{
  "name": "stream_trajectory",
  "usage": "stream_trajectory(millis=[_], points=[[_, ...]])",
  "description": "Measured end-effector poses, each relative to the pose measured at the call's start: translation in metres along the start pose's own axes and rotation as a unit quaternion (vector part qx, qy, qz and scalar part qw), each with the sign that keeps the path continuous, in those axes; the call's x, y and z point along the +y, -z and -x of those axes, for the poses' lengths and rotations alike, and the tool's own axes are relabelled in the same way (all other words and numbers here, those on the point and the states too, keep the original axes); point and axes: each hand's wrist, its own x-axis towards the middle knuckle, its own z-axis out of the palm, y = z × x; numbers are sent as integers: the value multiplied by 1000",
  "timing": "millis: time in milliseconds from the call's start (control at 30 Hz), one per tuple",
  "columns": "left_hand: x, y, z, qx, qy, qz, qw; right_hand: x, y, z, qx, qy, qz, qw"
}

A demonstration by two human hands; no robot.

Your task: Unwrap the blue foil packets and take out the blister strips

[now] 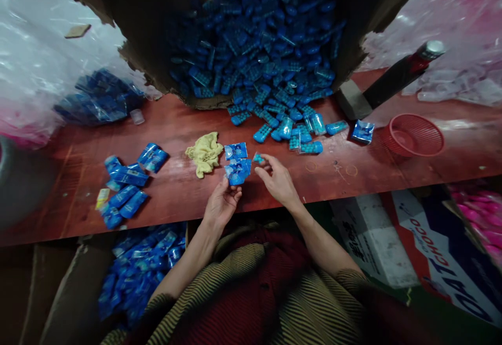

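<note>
Pinched in my left hand (224,200) is a blue printed label sleeve (237,171), held just over the red table. Another blue printed sleeve (236,151) lies right behind it. My right hand (277,179) grips a small clear bottle of blue beads (258,158) between thumb and fingers, close to the sleeve's right edge. To the left of the sleeves sits a crumpled yellow cloth (205,153). Several similar bead bottles (288,128) lie loose behind my hands, spilling from a torn cardboard box (149,36).
Several sleeved blue bottles (127,175) lie at left, with more in a box (145,266) below the table edge. On the right are a red basket (411,135), a dark bottle (403,76) by a grey block (354,100), and a stack of labels (363,131).
</note>
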Motion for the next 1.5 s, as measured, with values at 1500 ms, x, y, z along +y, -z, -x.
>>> stream_trajectory(millis=[1500], points=[[-2, 3, 7, -102, -72, -137, 983, -15, -23, 15, -219, -105, -322, 915]])
